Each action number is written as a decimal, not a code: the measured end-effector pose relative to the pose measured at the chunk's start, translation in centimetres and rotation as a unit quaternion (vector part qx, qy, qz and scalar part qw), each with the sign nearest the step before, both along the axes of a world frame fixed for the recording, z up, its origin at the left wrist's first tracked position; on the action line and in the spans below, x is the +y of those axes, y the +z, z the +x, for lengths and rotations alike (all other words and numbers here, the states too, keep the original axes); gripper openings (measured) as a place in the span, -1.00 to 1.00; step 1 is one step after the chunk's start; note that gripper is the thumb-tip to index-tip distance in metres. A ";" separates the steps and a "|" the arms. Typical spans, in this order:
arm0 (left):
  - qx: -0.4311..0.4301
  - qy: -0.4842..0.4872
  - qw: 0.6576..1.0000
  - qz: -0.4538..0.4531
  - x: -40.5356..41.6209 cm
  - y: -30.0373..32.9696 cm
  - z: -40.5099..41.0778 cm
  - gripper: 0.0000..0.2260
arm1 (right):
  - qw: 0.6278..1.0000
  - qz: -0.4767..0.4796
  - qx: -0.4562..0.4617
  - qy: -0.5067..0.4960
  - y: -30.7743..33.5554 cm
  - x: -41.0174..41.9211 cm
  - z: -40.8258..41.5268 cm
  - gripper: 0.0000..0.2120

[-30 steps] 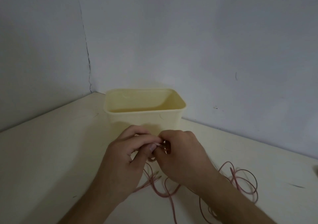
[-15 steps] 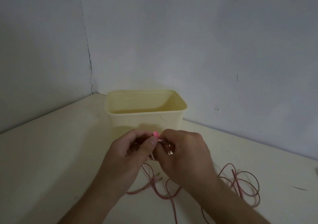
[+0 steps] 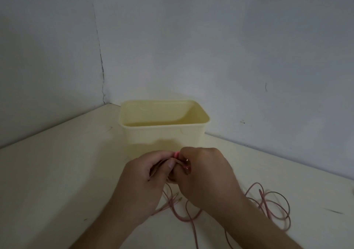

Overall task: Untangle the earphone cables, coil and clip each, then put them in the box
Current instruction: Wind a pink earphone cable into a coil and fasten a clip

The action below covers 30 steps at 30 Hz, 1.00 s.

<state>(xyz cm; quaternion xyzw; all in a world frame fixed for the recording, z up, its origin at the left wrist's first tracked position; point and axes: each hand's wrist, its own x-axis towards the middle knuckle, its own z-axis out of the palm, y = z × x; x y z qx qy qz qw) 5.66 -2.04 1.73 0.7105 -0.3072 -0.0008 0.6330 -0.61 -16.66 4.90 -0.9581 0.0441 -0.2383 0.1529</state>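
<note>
My left hand (image 3: 141, 187) and my right hand (image 3: 205, 176) meet in front of the pale yellow box (image 3: 162, 134), fingertips together. Between them both hands pinch a small bundle of pink earphone cable (image 3: 182, 164), with a bright pink clip (image 3: 176, 154) showing at the top. Loose pink cable (image 3: 268, 204) trails down from the hands and lies in loops on the table to the right, and two plug ends (image 3: 177, 197) lie under the hands. How the cable sits inside the fingers is hidden.
The open box stands near the corner where two grey walls meet. The cream table (image 3: 57, 181) stretches left and right of the hands. A dark scuff (image 3: 334, 211) marks the table at the far right.
Both hands have risen slightly toward the box. The bright pink clip has come into sight between the fingertips, and the cable loops on the right shifted a little.
</note>
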 end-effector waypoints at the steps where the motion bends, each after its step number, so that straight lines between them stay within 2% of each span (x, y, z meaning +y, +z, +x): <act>1: -0.019 0.013 1.000 0.010 0.0 -0.1 0.1 -0.70 | 1.000 0.015 0.015 0.004 0.2 -0.1 0.0 -0.79; 3: -0.040 0.031 0.999 0.016 0.0 -0.3 0.2 -0.68 | 0.999 0.036 0.038 0.013 0.6 -0.1 -0.1 -0.81; 7: -0.028 0.041 0.999 -0.019 -0.2 -0.3 0.2 -0.67 | 0.990 0.115 0.071 0.048 1.7 -0.6 -0.3 -0.73; 10: -0.034 0.055 0.997 -0.040 0.1 -0.2 0.2 -0.68 | 0.970 0.175 0.135 0.102 2.9 -1.5 -0.7 -0.75; 13: -0.055 0.072 0.996 -0.022 0.3 0.0 0.3 -0.69 | 0.962 0.182 0.165 0.122 3.7 -2.4 -0.8 -0.81; 15: -0.070 0.081 0.994 -0.008 0.2 -0.1 0.3 -0.68 | 0.966 0.186 0.152 0.097 4.1 -3.1 -0.9 -0.84; 17: -0.067 0.079 0.995 -0.006 0.1 -0.2 0.2 -0.67 | 0.966 0.206 0.130 0.082 4.5 -3.6 -1.1 -0.77; 21: -0.016 0.037 0.998 -0.049 0.2 -0.1 0.1 -0.69 | 0.958 0.273 0.046 0.071 4.3 -4.1 -1.0 -0.79; 25: 0.035 -0.012 0.993 -0.111 0.2 0.6 -0.6 -0.74 | 0.925 0.369 0.029 0.082 2.7 -3.1 -0.2 -0.88; 30: -0.004 -0.003 0.993 -0.118 0.3 0.5 -0.6 -0.79 | 0.870 0.484 0.048 0.080 1.4 -1.9 0.2 -0.82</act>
